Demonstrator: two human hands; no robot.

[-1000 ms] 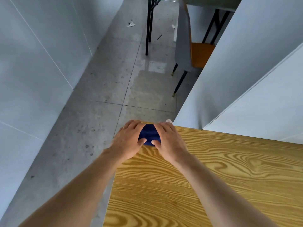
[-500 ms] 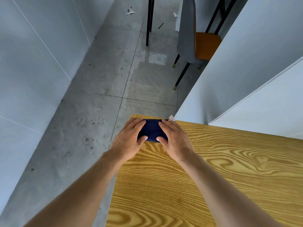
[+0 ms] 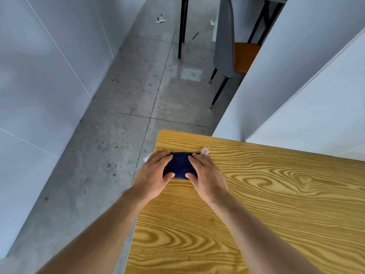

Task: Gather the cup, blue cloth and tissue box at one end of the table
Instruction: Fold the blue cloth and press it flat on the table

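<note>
A folded dark blue cloth lies near the far left corner of the wooden table. A small white tag sticks out at its right end. My left hand covers the cloth's left part and my right hand its right part. On both hands the fingers lie over the top and the thumbs press the near edge. A bit of pale material shows past my left fingers at the table's left edge. No cup or tissue box is in view.
The table's left edge drops to a grey tiled floor. White panels stand along the table's far right side. A grey and orange chair and black table legs stand farther off. White wall on the left.
Both hands and the cloth now sit a little back from the table's far edge, where a strip of bare wood shows beyond them. Both hands keep their hold.
</note>
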